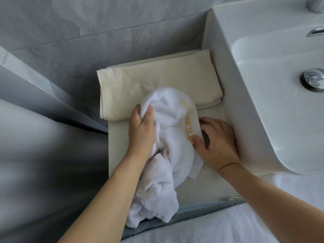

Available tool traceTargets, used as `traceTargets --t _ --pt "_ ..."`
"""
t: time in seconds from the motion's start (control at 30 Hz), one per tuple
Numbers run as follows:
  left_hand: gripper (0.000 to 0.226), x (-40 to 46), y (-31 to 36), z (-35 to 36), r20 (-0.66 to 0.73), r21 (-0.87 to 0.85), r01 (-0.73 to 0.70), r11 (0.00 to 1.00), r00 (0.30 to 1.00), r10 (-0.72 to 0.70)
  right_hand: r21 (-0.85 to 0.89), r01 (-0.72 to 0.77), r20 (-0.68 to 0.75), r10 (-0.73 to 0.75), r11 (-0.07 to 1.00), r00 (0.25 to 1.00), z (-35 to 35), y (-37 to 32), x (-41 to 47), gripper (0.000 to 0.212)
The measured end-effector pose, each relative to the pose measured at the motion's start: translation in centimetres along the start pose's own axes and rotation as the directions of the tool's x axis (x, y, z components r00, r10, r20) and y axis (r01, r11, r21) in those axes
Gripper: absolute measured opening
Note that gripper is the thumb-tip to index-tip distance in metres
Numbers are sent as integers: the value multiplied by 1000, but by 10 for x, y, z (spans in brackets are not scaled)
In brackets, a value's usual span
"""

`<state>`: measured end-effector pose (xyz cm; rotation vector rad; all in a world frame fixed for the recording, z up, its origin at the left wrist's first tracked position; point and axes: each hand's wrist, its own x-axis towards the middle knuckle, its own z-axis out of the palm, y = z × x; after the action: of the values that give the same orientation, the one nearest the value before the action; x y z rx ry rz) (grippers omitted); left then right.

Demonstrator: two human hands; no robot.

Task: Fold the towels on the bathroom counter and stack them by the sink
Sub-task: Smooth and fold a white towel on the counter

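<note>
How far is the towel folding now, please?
Done: one cream towel lies folded flat on the counter, right beside the sink. In hand: the white towel, with yellow lettering, is bunched and unfolded; the left hand grips its upper part and the right hand pinches its edge. Left: fold it and stack it. A blue-grey towel at the near edge also seems to wait.
</note>
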<state>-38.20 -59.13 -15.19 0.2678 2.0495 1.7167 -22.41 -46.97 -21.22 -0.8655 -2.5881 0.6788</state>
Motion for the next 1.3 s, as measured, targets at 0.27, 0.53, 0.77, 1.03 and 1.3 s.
traceTargets --t 0.27,0.53,0.77,1.03,1.3 --pt "37 5 15 -28 71 -306 279 910 960 -270 -36 130 51 -128 991 990 1 0 -5 39" --pt "33 -6 10 -25 145 -338 355 871 935 -325 -120 224 118 -210 967 971 4 -2 -3 28" --pt "17 -11 12 -65 82 -215 77 974 995 -61 64 -35 -161 45 997 986 9 3 2 18" --pt "31 -31 -3 -98 -94 61 -3 998 996 9 330 -423 -113 480 844 870 9 -31 -8 44" --pt "19 -37 6 -94 -129 -40 76 996 988 -81 522 -721 171 772 456 612 18 -77 -4 23"
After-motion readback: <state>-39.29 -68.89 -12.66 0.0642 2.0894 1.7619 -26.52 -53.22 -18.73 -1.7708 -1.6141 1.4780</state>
